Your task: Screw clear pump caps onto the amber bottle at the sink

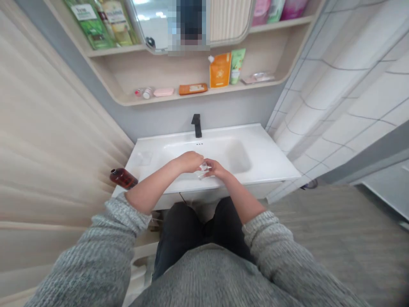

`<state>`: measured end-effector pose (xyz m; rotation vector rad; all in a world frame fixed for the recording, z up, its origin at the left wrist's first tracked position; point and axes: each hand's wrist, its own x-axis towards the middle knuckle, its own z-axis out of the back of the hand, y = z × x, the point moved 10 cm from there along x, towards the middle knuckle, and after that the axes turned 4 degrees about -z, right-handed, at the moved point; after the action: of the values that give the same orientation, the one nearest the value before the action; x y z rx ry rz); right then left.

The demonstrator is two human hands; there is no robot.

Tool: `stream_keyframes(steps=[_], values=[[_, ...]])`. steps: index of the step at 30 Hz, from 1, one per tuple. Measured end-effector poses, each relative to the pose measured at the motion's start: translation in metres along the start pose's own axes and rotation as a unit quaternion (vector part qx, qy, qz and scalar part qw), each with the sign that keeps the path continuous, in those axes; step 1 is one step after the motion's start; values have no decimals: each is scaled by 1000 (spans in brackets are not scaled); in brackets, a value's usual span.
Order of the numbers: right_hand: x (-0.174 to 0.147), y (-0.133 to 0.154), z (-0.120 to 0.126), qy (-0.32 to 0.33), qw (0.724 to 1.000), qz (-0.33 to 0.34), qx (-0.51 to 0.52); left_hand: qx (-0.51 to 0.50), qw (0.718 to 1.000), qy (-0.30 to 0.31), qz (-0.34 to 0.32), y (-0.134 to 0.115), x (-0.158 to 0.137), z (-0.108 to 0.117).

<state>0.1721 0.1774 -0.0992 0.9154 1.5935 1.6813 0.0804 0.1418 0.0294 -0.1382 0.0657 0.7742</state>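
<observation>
Over the front of the white sink basin (238, 155), both my hands meet at a small clear plastic or glass piece (202, 173). My right hand (213, 167) has its fingers curled round the clear piece from the right. From the left, my left hand (191, 162) reaches to its top with the fingers closed, and what they grip is partly hidden. The exact kind of the clear piece is too small to make out. A dark brown bottle (124, 178) with an uncapped neck is tilted at the counter's left edge, beside my left forearm.
A black faucet (197, 126) rises behind the basin. Above it, a wall shelf (166, 68) carries an orange pouch (220, 70), a green tube (237, 66), a pink soap bar (164, 92) and several bottles. A beige curtain (47, 106) hangs at left, tiled wall (345, 85) at right.
</observation>
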Motion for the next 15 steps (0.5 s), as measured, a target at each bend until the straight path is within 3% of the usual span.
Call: stream_keyframes(steps=[2, 4, 6, 7, 8, 10, 12, 15], values=[[0, 0, 2, -13, 1000, -1, 4, -12, 999, -47, -15, 2, -9, -3], [-1, 0, 8, -48, 999, 1, 15, -59, 986, -155, 19, 14, -25, -5], [-1, -4, 16, -92, 996, -1, 20, -133, 940, -285, 128, 41, -50, -18], [-1, -6, 20, -110, 994, -4, 20, -159, 913, -321, 193, 55, -63, -33], [-1, -9, 23, -125, 992, -8, 17, -169, 895, -333, 245, 64, -73, -51], [0, -13, 30, -154, 988, -9, -3, -162, 892, -302, 295, 71, -80, -85], [0, -11, 37, -191, 981, 4, -39, -149, 904, -254, 309, 72, -79, -109], [-5, 0, 46, -249, 961, 31, -114, -142, 924, -204, 290, 69, -73, -123]])
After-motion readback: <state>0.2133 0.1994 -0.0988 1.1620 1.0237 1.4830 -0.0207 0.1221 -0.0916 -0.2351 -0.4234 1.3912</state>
